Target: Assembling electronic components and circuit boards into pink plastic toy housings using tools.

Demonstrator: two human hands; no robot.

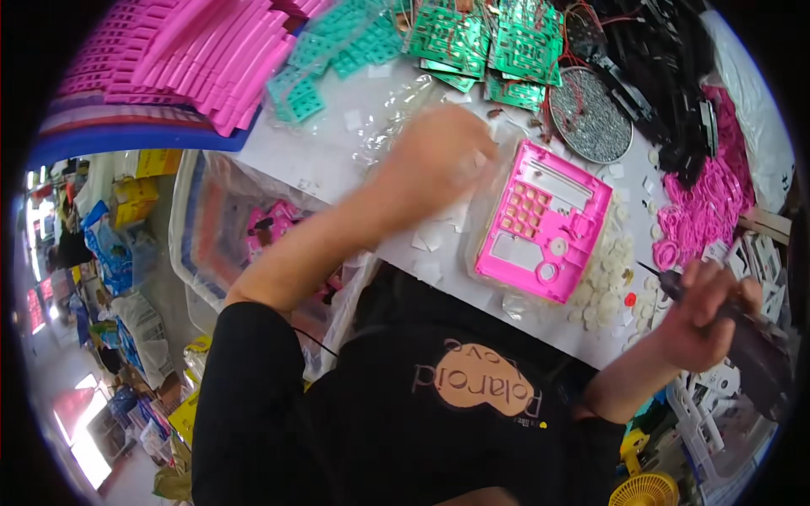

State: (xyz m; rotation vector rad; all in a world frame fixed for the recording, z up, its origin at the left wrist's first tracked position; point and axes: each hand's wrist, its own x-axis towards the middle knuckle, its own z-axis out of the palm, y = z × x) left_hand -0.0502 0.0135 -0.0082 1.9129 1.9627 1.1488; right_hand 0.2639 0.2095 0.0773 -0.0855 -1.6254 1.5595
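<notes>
**Steadying the pink panel before the driver comes in**

My left hand (439, 160) is blurred in motion just above and to the left of the pink plastic panel (544, 221), close to its clear wrapping (494, 181); I cannot tell whether it is clenched or spread, nor whether it grips anything. My right hand (704, 308) is closed round a dark screwdriver (675, 287), held off to the right of the panel, tip pointing toward it. The panel lies flat on the white surface (337, 160) between my hands, with a scatter of small white discs (607, 282) just right of it.

To do this well, I judge I should press the panel firmly with my left hand so it cannot slide on the film, keep the discs out from under its edge, and bring the driver in upright, not slanted. The tray of screws (591, 114) sits beyond the panel, within reach.
</notes>
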